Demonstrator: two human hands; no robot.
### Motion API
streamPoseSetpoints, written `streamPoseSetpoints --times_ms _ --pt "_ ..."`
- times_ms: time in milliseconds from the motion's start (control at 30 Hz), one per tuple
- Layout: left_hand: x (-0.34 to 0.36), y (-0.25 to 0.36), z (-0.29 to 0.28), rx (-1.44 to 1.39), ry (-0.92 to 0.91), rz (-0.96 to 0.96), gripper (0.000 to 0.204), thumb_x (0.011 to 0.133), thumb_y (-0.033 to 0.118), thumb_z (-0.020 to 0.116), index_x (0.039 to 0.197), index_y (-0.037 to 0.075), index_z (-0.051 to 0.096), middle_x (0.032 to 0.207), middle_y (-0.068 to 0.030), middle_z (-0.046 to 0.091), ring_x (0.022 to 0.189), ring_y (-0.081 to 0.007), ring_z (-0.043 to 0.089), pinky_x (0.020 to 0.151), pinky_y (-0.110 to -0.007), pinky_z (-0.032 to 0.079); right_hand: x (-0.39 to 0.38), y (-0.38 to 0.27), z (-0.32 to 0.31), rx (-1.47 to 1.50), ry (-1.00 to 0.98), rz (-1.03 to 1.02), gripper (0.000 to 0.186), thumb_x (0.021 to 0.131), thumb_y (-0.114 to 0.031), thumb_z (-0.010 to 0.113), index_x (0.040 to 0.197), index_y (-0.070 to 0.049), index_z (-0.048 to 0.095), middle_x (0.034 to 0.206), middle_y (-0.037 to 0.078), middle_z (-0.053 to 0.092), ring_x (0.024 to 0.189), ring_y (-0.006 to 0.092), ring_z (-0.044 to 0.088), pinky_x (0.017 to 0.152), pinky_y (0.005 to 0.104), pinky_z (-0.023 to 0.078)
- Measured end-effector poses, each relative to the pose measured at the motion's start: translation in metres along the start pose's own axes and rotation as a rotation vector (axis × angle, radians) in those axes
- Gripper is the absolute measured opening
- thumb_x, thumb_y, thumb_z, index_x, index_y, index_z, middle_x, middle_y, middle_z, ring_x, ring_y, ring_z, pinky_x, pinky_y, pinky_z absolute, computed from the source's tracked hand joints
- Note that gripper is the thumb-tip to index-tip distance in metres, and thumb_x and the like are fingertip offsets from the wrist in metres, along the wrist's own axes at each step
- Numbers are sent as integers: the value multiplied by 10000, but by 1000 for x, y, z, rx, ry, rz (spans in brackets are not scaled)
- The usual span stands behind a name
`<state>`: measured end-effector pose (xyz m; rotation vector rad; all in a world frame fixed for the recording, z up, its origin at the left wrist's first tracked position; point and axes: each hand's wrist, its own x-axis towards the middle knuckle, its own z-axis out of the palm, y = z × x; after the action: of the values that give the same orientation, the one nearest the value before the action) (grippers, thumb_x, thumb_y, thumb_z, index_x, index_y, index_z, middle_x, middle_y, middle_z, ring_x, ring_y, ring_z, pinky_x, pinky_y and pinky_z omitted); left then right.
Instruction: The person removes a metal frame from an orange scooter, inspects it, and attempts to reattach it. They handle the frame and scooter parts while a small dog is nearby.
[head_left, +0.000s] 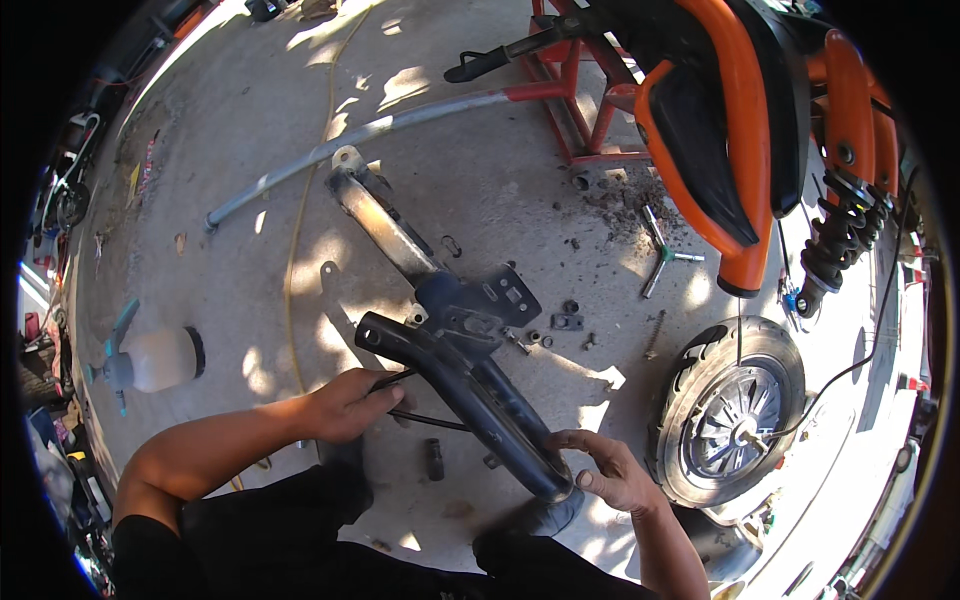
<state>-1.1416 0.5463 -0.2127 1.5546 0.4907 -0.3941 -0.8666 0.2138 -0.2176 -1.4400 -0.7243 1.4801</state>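
While the left hand (352, 403) pinches a thin black cable (425, 420), right-hand fingers (590, 462) curl around the black swingarm (480, 390).

The metal frame (455, 330) lies on the floor (250, 120) in front of you, its near end between your hands. Your left hand (350, 403) is at its left side and your right hand (610, 470) at its near end. The wheel (730, 410) lies to the right. The spray bottle (150, 360) lies far left. The long pipe (350, 140) lies behind the frame. The scooter (740, 130) stands behind, on the right, with the cross wrench (662, 255) on the floor just beside it.
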Motion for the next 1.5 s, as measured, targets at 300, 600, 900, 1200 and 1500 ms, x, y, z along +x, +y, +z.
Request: streamPoseSetpoints --times_ms 300,600,900,1200,1500 --pt "56 65 -7 42 11 213 474 1144 351 412 1070 -45 662 941 -126 713 886 -225 688 864 -378 523 -2 -23 37 -169 438 -49 452 846 -236 887 1163 -4 663 863 43 689 788 120 639 722 291 523" --pt "50 -60 -54 -191 464 11 740 1090 625 371 905 -19 684 775 -100 673 718 -132 628 693 -303 502 9 -28 14 -63 597 -137 474 893 -269 860 1212 12 650 836 15 660 771 77 596 717 240 507" --pt "97 -55 -35 -596 193 -180 582 1086 596 437 1220 64 635 1079 -33 674 889 -150 651 802 -315 542 14 -27 -16 168 624 -143 534 947 -271 808 1300 70 595 818 38 654 715 111 644 685 247 533" --pt "151 -31 -44 -801 279 -156 465 1077 495 542 968 73 703 864 -52 717 755 -192 674 739 -350 546 23 -20 -37 219 746 -206 537 956 -298 789 1340 21 591 819 28 611 658 127 587 627 305 545" --pt "170 -20 -49 -684 462 -212 392 1013 411 652 989 31 747 829 -18 689 698 -127 554 666 -308 426 25 -13 -39 206 844 -154 440 949 -188 788 1287 19 598 767 15 591 616 123 583 581 299 537"
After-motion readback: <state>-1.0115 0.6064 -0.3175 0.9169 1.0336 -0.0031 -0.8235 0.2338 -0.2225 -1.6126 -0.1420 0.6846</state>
